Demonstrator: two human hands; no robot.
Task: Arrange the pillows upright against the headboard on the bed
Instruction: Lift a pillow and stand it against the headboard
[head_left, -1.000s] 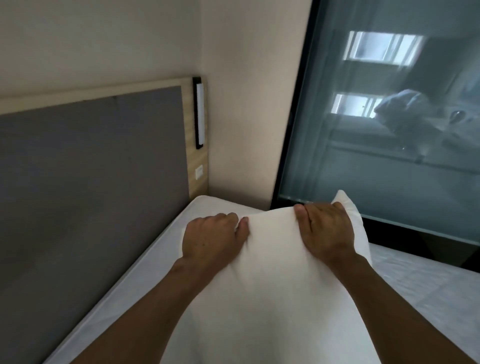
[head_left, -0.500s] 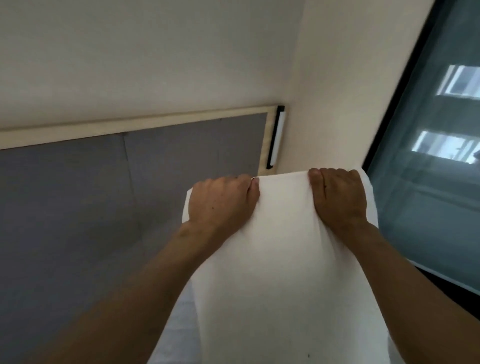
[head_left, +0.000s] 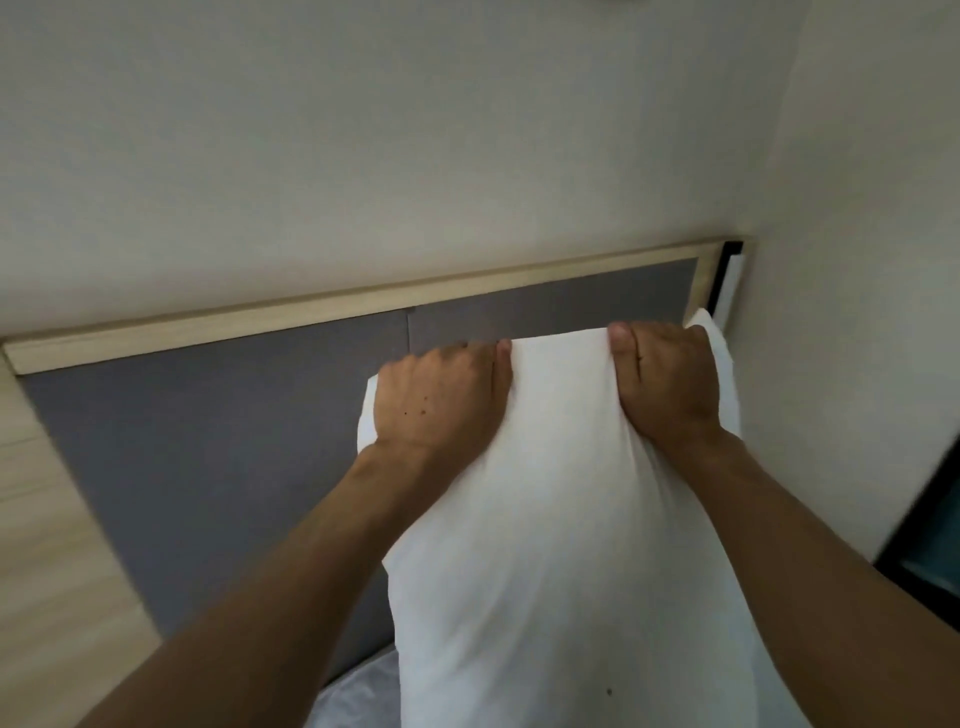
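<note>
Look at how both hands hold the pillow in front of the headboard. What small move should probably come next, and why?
Probably lower the pillow so it stands against the headboard. The left hand and right hand each have a grip on its top edge, held near the headboard's wooden trim, and it hangs upright near the right corner. Whether its bottom already rests on the bed cannot be seen.

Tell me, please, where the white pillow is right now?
In the head view the white pillow stands on end right of centre, gripped at its top edge by the left hand and right hand, in front of the grey headboard near the corner.
</note>
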